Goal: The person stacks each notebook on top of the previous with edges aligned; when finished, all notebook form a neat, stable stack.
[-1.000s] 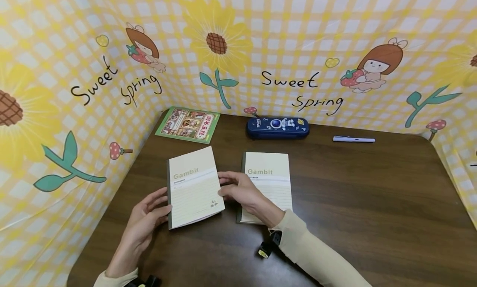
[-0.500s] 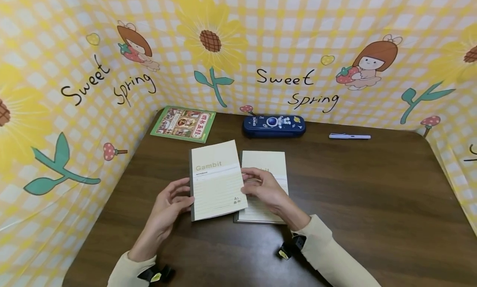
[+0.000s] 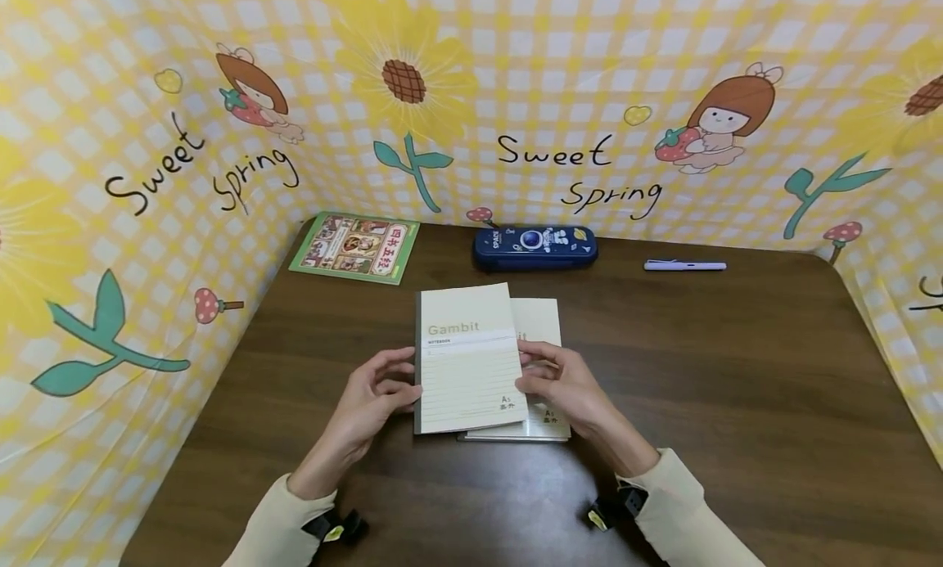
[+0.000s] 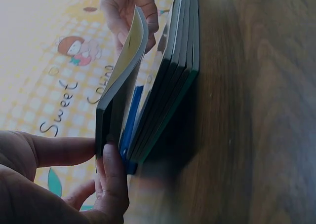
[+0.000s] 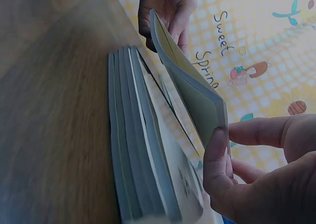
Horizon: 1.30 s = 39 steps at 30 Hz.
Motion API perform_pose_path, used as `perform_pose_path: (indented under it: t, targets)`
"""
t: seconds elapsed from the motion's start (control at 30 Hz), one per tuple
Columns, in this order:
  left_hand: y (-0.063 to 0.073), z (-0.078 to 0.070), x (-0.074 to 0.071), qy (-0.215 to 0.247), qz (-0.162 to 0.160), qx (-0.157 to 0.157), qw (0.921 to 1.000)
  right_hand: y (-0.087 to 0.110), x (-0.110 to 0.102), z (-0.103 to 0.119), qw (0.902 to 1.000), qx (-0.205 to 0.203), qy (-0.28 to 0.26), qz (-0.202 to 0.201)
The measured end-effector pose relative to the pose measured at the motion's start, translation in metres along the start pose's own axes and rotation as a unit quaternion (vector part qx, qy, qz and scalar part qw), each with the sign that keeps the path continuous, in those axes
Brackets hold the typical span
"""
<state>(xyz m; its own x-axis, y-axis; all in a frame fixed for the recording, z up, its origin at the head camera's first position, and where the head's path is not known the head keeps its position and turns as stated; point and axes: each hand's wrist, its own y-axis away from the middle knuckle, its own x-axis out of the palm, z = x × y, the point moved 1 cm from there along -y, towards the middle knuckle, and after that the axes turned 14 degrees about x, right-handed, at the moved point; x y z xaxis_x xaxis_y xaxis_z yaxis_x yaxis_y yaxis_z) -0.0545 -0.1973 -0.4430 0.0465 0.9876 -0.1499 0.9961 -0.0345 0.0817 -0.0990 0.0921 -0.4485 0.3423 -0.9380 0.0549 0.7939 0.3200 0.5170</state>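
A cream "Gambit" notebook point(image 3: 467, 366) with a dark spine is held up between both hands. My left hand point(image 3: 374, 405) pinches its spine edge, thumb on the cover and fingers beneath. My right hand point(image 3: 573, 389) pinches the opposite edge the same way. Under it and slightly to the right lies a stack of several notebooks point(image 3: 547, 326), the top one a matching "Gambit" and partly covered. Both wrist views show a gap between the held notebook and the stack point(image 5: 136, 145). The held notebook bends a little in the left wrist view, its pages point(image 4: 118, 83) slightly spread.
A green-bordered booklet point(image 3: 356, 248) lies at the back left of the brown table point(image 3: 722, 403). A navy space-themed pencil case point(image 3: 534, 249) stands at the back middle, with a lilac pen point(image 3: 685, 266) to its right. Yellow checked cloth point(image 3: 471, 92) encloses the back and sides.
Both hands have carried the notebook rightward, from beside the stack to partly over it. It has turned slightly and now sits straighter. The head view has shifted a little.
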Motion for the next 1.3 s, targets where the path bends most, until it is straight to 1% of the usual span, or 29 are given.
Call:
perform_pose_path:
  t: [0.23, 0.4, 0.57, 0.73, 0.87, 1.03, 1.17, 1.3]
  targets:
    - [-0.007, 0.0, 0.018, 0.003, 0.025, 0.011, 0.9996, 0.012, -0.02, -0.007, 0.9999, 0.006, 0.0, -0.014]
    - [-0.011, 0.001, 0.029, 0.001, 0.042, 0.022, 0.9989, 0.018, -0.031, -0.011, 0.9993, 0.016, -0.002, -0.033]
    - [-0.015, 0.002, 0.038, -0.017, 0.055, 0.039, 0.9976, 0.022, -0.038, -0.016, 0.9991, 0.016, -0.006, -0.04]
    - [-0.017, 0.004, 0.045, -0.035, 0.065, 0.049, 0.9961, 0.026, -0.045, -0.02, 0.9989, 0.013, -0.001, -0.044]
    - [-0.018, 0.005, 0.05, -0.031, 0.069, 0.051, 0.9959, 0.028, -0.049, -0.023, 0.9985, 0.01, 0.002, -0.053]
    - [-0.019, 0.006, 0.055, -0.03, 0.078, 0.056, 0.9949, 0.03, -0.051, -0.027, 0.997, 0.003, 0.02, -0.075]
    - [-0.018, 0.004, 0.057, -0.048, 0.082, 0.064, 0.9934, 0.03, -0.051, -0.032, 0.9946, -0.007, 0.039, -0.096]
    - [-0.018, 0.004, 0.058, -0.068, 0.078, 0.061, 0.9927, 0.029, -0.049, -0.036, 0.9917, -0.015, 0.056, -0.115]
